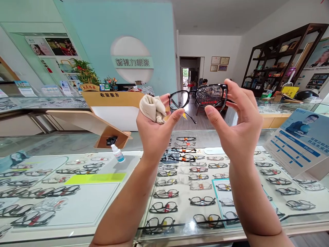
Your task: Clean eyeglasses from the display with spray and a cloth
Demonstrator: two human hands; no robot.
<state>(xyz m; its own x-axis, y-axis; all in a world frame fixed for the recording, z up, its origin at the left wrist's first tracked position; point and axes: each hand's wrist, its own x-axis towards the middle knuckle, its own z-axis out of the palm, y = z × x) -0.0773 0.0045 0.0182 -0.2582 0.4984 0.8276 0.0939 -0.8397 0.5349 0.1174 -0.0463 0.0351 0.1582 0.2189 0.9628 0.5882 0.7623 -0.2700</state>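
Note:
A pair of black-framed eyeglasses (192,92) is held up above the glass counter between my two hands, lenses facing me. Red lettering shows on the right lens. My left hand (156,127) grips the left lens rim between thumb and fingers, and a bunched cream cleaning cloth (151,107) is tucked in the same hand. On the other side, my right hand (239,116) is closed on the right end of the frame, its thumb near the lower rim. One temple arm hangs down behind the frame.
Below, a glass display counter (131,219) holds rows of eyeglasses. On it stand a small white spray bottle (118,153), a tilted wooden stand (102,127) and a blue-white sign (295,140) at right. Dark shelves (277,61) rise behind; a person (205,82) is far back.

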